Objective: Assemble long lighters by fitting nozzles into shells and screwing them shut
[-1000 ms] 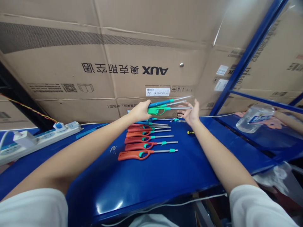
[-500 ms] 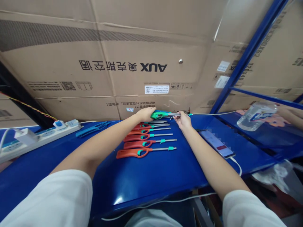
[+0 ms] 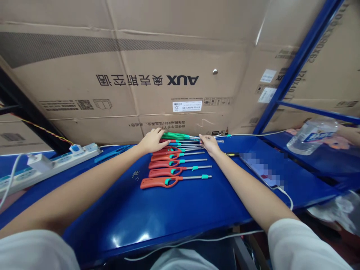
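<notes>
My left hand (image 3: pixel 154 141) is closed around the handle end of a green long-neck lighter (image 3: pixel 178 136) at the back of the blue shelf. With closed fingers, my right hand (image 3: pixel 209 144) pinches the metal stems at their far end, including the green lighter's. In front of it, several red and orange long-neck lighters (image 3: pixel 163 182) lie side by side, handles left and metal stems right. The rearmost ones are partly covered by my left hand. A blue lighter (image 3: pixel 112 153) rests apart, to the left.
A large cardboard box (image 3: pixel 146 52) stands behind the shelf (image 3: pixel 168 221). At left lies a white power strip (image 3: pixel 63 159) with plugs. On the right are a phone (image 3: pixel 257 168) on a cable and a clear plastic bottle (image 3: pixel 311 138). Another person's arm (image 3: pixel 348 135) shows at the right edge.
My left hand has moved left along the green lighter, towards its handle end. The green lighter has shifted left too, and my right hand has moved slightly left.
</notes>
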The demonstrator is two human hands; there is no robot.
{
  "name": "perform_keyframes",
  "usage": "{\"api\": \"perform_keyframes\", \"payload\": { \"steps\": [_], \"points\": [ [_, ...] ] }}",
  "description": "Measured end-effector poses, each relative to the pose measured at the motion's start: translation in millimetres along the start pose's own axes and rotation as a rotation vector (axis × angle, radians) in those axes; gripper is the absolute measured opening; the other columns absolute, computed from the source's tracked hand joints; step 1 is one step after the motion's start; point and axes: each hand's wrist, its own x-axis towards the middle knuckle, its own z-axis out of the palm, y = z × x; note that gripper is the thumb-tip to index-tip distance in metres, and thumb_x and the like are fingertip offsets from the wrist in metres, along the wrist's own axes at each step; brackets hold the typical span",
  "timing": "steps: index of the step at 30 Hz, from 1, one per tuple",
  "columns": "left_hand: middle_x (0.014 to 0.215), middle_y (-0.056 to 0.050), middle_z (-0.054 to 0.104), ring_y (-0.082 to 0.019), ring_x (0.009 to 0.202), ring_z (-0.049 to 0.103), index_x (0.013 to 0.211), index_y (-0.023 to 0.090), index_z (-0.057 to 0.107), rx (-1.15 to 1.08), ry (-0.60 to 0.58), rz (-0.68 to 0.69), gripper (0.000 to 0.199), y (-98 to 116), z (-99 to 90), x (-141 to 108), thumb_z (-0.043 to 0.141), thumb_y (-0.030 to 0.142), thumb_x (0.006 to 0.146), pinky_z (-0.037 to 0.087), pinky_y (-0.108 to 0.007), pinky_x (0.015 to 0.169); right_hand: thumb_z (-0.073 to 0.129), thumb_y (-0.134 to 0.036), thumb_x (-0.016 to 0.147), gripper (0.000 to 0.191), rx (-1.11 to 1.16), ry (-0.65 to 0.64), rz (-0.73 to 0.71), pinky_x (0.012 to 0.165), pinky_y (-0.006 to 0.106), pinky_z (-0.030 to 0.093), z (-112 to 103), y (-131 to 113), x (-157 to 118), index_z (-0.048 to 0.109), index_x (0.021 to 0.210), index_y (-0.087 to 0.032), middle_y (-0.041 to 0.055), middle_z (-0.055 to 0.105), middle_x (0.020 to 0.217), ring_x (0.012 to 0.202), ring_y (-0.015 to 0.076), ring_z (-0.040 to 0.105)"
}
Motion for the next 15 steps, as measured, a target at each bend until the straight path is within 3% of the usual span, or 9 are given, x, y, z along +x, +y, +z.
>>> {"api": "perform_keyframes", "payload": {
  "steps": [4,7,11,15],
  "points": [
    [0.136,-0.017,0.055,-0.033,0.13,0.048,0.142,0.018,0.044,-0.054,0.09,-0.151,0.055,-16.2,14.3,-20.4,0.043,0.047,0.096,0.039,-0.049,0.11,0.074,-0.034,0.08,0.021,-0.489,-0.076,-0.126,0.096,0.045,0.051,6.2,-6.9,0.2,0.059,0.081,-0.018,0.0062,0.067,0.086,0.098,0.0252,0.065],
    [0.133,-0.014,0.058,-0.028,0.128,0.052,0.141,0.02,0.043,-0.103,0.128,-0.229,0.048,-22.0,21.0,-23.7,0.038,0.042,0.098,0.042,-0.044,0.109,0.069,-0.04,0.085,0.025,-0.78,-0.158,-0.241,0.105,0.052,0.041,8.3,-17.4,1.5,0.064,0.094,-0.017,0.0136,0.065,0.111,0.115,0.0315,0.059],
    [0.128,-0.016,0.059,-0.027,0.124,0.056,0.13,0.017,0.053,-0.15,0.143,-0.286,0.042,-24.7,20.5,-26.3,0.041,0.039,0.097,0.043,-0.041,0.108,0.056,-0.032,0.096,0.023,-1.112,-0.234,-0.318,0.107,0.053,0.039,-3.7,-35.4,18.6,0.066,0.107,-0.015,0.0192,0.058,0.128,0.126,0.0343,0.052],
    [0.133,-0.017,0.055,-0.03,0.129,0.052,0.134,0.017,0.052,-0.185,0.151,-0.277,0.048,-25.1,16.2,-31.6,0.046,0.041,0.093,0.039,-0.044,0.113,0.058,-0.034,0.098,0.03,-1.376,-0.355,-0.284,0.096,0.045,0.053,-31.7,-42.4,45.5,0.062,0.123,-0.017,0.0118,0.061,0.128,0.112,0.0234,0.061]
  ]
}}
